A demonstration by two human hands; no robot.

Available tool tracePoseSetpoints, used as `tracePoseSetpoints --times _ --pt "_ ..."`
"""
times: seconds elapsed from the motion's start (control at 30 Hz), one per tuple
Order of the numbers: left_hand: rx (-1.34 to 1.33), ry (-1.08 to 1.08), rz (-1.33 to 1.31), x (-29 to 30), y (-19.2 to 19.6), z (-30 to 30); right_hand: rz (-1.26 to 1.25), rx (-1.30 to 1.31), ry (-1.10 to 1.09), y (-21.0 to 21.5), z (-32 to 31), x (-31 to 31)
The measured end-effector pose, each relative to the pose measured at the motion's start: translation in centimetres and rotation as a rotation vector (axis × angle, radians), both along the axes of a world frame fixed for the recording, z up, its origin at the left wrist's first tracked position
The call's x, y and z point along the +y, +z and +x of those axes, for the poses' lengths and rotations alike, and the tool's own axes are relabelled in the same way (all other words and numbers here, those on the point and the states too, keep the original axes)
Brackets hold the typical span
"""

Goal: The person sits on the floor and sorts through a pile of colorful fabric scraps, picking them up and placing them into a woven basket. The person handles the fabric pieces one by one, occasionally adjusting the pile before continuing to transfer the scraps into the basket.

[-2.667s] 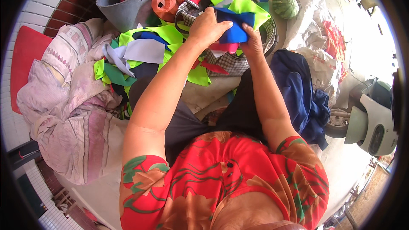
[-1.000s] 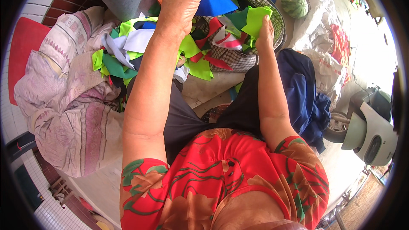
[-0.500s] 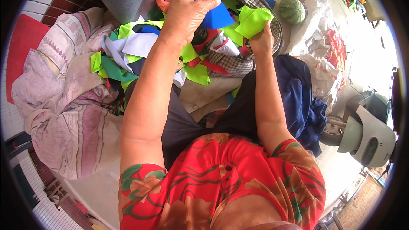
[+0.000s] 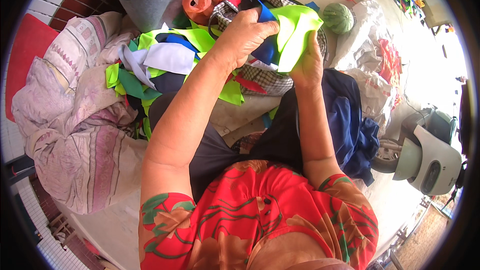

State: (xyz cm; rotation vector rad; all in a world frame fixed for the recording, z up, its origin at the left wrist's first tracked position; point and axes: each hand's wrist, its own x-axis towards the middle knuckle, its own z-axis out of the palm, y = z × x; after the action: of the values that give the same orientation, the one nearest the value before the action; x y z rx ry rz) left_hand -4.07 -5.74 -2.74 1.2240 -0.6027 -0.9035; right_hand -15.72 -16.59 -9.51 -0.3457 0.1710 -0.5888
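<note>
Since half a second ago, the blue fabric piece has been lowered from above the pile, and the lime-green fabric piece has been spread wider over it. Little open room is left: the fabric scrap pile crowds the left side, the checked bag lies beneath, a dark blue garment lies at the right. The left hand is raised, fingers closed on the blue piece. The right hand is held upright, fingers pinched on the green piece.
</note>
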Motion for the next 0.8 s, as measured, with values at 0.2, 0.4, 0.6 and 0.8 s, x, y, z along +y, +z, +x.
tracePoseSetpoints --times 0.2,0.4,0.6,0.8 --pt "0.089 0.008 0.017 -0.2 -0.8 -0.1 -0.118 0.087 -0.067 0.5 -0.6 1.2" --pt "-0.196 0.03 0.116 -0.2 -0.7 -0.7 -0.172 0.133 -0.082 -0.6 -0.9 1.0" --pt "-0.238 0.02 0.103 0.3 -0.2 0.1 -0.331 0.136 -0.14 -0.8 -1.5 1.5" --pt "-0.097 -0.043 0.012 0.9 0.4 0.3 -0.3 0.092 -0.021 -0.9 -1.6 2.2"
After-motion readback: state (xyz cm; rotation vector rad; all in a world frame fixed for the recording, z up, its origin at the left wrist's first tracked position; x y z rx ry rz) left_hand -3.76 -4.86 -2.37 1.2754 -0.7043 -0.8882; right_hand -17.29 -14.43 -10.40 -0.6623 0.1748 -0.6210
